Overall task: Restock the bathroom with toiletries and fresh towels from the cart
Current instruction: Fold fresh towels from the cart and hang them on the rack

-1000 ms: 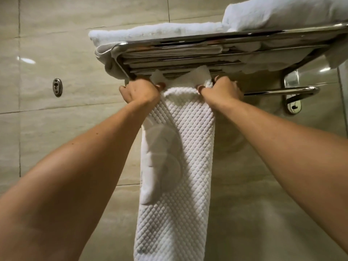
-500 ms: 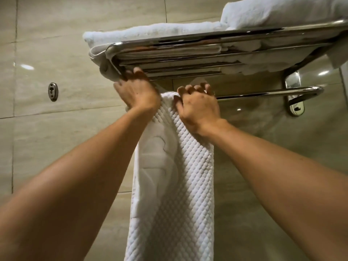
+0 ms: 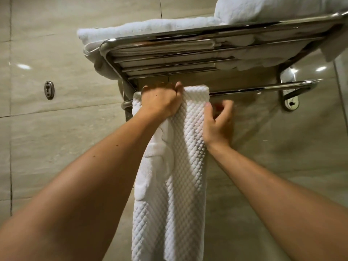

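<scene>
Your left hand (image 3: 162, 104) is clenched in a fist at the top of the bath mat (image 3: 169, 185), bunching the fabric where it folds over the lower rail (image 3: 259, 89); that hold looks meant to pin the mat so it cannot slide off while you adjust it. Your right hand (image 3: 217, 127) sits beside the mat's right edge with fingers loosely curled, the thumb close to the edge; it appears to hold nothing, though whether a fingertip touches the fabric I cannot tell

Going by size: the tiled wall (image 3: 56, 147) fills the background. Mounted on it is the chrome towel rack (image 3: 188, 46), whose shelf carries folded white towels (image 3: 150, 27), one flat stack at the left and a thicker one at the right, so that part of the restock looks done. The waffle-textured mat hangs straight down from the rail beneath the shelf, near its left end, and runs out of view at the bottom. A small metal wall fitting (image 3: 49, 90) sits well apart to the left

Judging from the drape, you are squaring the mat on the rail; the remaining work here is evening its edges
</scene>
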Tool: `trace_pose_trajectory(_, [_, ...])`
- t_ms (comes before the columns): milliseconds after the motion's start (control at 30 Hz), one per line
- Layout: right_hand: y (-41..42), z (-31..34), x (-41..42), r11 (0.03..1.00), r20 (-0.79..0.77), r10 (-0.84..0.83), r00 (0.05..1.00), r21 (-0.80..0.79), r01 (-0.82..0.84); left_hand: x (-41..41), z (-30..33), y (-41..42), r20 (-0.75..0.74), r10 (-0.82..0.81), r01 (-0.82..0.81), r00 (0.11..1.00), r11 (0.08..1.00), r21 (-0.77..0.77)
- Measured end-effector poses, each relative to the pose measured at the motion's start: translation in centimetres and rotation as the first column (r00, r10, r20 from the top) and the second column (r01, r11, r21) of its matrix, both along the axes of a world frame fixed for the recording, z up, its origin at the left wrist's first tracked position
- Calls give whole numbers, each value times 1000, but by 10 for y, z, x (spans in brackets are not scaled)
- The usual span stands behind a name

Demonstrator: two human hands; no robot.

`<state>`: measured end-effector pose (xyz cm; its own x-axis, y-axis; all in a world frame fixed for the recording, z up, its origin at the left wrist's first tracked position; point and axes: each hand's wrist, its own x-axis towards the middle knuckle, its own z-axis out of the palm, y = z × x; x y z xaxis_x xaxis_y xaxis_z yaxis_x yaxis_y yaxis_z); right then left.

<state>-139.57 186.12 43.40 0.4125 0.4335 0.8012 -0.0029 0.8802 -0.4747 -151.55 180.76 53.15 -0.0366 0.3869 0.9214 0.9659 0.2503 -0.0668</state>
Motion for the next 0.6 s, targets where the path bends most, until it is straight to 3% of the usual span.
trace_pose_trajectory(67, [-1,-2,-2,924,23,345,938,-185,-335,1,5,0,4,15,-15,1000,1000,19])
trace_pose_trajectory(100, [-3,-1,-3,881,52,448,892,-192,-432,2,8,-2,-2,28,-28,1000,999,26])
trace_pose_trajectory(133, [-7,1,-3,888,94,445,891,-181,-424,4,11,-4,6,40,-40,999,999,9])
trace_pose_trajectory(233, [-18,13,2,985,155,124,980,-135,-104,8,20,-9,66,63,-55,996,992,-112])
trace_pose_trajectory(333, [-29,27,11,984,228,-180,957,55,172,11,21,-13,96,46,-28,994,984,-178])
trace_pose_trajectory(367, [-30,33,14,922,304,-379,874,207,328,11,22,-15,88,45,-29,995,983,-179])
trace_pose_trajectory(400, [-30,38,16,824,390,-557,733,369,430,12,23,-16,86,38,-22,996,982,-187])
trace_pose_trajectory(433, [-30,42,17,745,463,-661,590,494,448,12,24,-17,88,27,-8,996,979,-203])
trace_pose_trajectory(500, [-30,50,17,732,605,-681,413,535,422,11,25,-20,113,-16,39,993,979,-199])
trace_pose_trajectory(600, [-31,60,16,751,680,-645,348,482,452,3,11,-24,213,-193,199,958,980,-9])
